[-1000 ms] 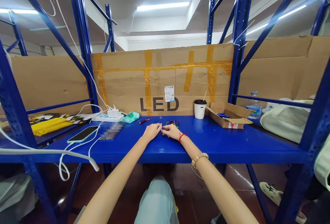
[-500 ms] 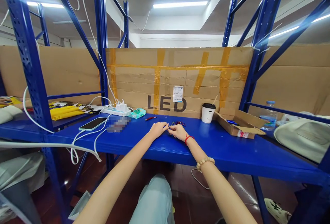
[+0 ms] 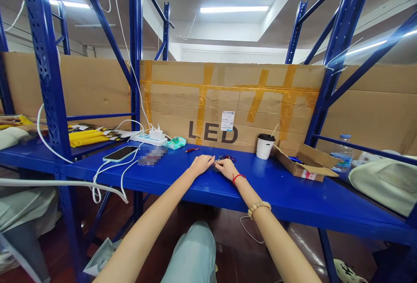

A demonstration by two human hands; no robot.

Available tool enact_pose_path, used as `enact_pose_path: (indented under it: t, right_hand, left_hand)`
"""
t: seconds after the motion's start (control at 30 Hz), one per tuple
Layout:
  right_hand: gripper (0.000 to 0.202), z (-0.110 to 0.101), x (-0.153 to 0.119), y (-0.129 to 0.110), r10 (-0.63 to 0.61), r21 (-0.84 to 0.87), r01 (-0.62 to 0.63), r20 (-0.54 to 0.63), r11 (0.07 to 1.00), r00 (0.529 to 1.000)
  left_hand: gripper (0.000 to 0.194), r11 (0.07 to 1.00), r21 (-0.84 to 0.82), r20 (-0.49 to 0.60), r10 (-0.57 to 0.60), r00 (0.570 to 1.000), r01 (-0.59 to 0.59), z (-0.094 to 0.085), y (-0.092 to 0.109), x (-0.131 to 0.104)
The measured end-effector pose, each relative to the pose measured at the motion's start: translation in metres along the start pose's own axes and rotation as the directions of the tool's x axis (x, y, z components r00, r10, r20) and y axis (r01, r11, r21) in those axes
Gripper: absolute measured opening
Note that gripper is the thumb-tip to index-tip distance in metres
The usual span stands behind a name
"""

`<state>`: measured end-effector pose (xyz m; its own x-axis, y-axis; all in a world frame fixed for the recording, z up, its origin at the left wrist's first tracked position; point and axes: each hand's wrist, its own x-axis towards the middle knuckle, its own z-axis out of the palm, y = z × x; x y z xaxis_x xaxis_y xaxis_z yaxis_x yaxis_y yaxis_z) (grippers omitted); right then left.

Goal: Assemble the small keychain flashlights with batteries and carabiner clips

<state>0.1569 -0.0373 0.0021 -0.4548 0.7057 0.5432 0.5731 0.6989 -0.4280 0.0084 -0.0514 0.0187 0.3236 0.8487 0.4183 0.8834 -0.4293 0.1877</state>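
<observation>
Over the blue tabletop, my left hand and my right hand meet nearly fingertip to fingertip. The fingers of both are closed in a pinch. Whatever lies between them is too small and too hidden to name. Just behind my right hand lies a small heap of dark, partly reddish bits, which I cannot make out in detail. A thin red pen-like item rests on the table beyond my left hand.
To the left are a phone, white cables, a power strip and a green tissue pack. On the right stand a lidded paper cup and an open cardboard box. A cardboard wall closes the back.
The whole view has shifted slightly, with things appearing a little further right. My hands stay together in nearly the same pose, their fingertips still close.
</observation>
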Motion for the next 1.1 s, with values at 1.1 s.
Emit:
enact_pose_path:
  t: [1.1]
  right_hand:
    - [0.051,0.0043,0.0008,0.0078,0.064,0.122,-0.061,-0.023,0.991,0.998]
  left_hand:
    - [0.037,0.992,0.017,-0.062,-0.124,0.99,0.125,-0.0044,0.002,-0.0013]
